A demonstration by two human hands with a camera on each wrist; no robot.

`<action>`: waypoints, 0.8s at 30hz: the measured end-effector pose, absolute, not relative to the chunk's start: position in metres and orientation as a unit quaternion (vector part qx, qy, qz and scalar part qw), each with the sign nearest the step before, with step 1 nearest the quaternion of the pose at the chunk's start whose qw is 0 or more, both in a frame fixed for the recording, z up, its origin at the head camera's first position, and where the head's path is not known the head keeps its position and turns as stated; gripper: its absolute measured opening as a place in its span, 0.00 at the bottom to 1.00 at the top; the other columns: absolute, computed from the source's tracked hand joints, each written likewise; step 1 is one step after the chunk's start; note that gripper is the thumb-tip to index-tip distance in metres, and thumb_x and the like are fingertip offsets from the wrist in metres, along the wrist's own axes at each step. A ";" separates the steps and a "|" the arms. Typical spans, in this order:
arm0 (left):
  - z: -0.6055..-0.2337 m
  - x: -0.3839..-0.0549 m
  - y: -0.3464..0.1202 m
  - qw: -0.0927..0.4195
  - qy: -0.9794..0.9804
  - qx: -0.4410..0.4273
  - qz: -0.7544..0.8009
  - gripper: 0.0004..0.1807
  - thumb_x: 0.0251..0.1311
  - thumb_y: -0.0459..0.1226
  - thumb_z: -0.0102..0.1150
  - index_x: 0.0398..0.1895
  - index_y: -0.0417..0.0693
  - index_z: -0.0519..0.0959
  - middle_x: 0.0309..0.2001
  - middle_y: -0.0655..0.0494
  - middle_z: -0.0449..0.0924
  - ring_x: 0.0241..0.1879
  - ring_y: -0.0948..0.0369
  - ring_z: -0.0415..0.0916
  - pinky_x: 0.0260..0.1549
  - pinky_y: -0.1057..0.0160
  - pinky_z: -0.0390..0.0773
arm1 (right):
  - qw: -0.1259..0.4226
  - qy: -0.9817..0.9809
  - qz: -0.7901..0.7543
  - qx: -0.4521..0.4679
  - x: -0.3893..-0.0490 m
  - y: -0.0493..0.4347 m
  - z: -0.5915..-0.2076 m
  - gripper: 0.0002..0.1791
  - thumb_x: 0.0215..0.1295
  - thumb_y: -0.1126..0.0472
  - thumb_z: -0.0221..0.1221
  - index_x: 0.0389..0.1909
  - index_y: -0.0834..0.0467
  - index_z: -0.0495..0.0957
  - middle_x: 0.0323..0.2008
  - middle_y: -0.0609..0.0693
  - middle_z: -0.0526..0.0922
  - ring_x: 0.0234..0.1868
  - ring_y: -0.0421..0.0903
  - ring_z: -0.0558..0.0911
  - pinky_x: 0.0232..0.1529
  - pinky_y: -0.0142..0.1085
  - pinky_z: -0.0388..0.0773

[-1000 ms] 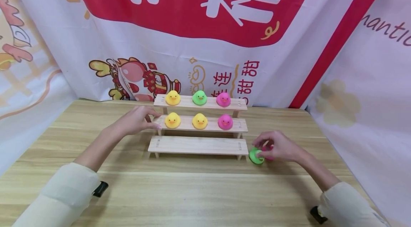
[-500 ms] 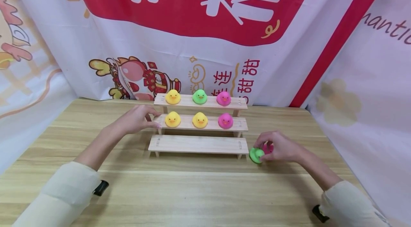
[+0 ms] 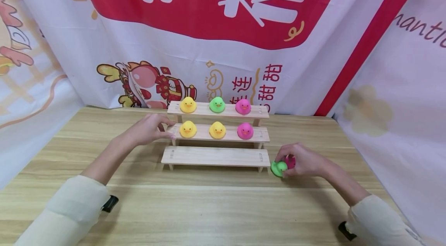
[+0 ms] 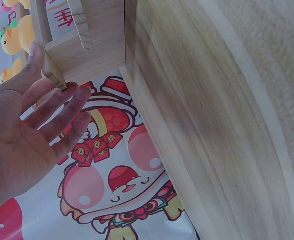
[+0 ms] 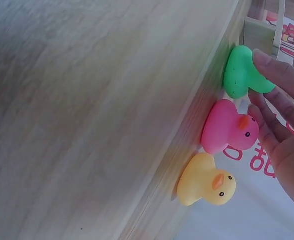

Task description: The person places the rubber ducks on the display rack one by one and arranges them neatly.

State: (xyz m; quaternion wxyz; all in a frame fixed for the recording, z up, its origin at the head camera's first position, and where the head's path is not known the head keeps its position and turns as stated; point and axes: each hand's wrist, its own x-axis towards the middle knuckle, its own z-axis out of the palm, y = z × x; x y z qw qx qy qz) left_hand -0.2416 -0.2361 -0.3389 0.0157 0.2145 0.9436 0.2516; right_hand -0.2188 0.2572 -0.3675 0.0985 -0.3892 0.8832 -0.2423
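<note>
Green duck [image 3: 277, 169] on table [image 3: 209, 215], lower right of head view, pinched between thumb and curled fingers of right hand [image 3: 304, 160]. Pink duck [image 5: 224, 127], then yellow duck [image 5: 203, 181], lower in right wrist view. Left hand [image 3: 149, 130] pinches left end of wooden stand [image 3: 216, 156], centre of head view.

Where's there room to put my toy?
The bottom shelf is bare; so is the table in front, between the sleeves. It's crowded right of that shelf: right hand, green duck, pink duck, yellow duck.
</note>
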 end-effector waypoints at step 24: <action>-0.338 -0.243 -0.237 0.027 0.947 0.205 0.247 0.29 0.59 0.44 0.76 0.56 0.32 0.83 0.52 0.38 0.85 0.36 0.57 0.83 0.40 0.54 0.84 | 0.046 0.894 -0.276 -0.350 -0.224 0.260 -0.355 0.13 0.56 0.65 0.76 0.42 0.58 0.86 0.38 0.45 0.86 0.33 0.39 0.82 0.31 0.40 0.82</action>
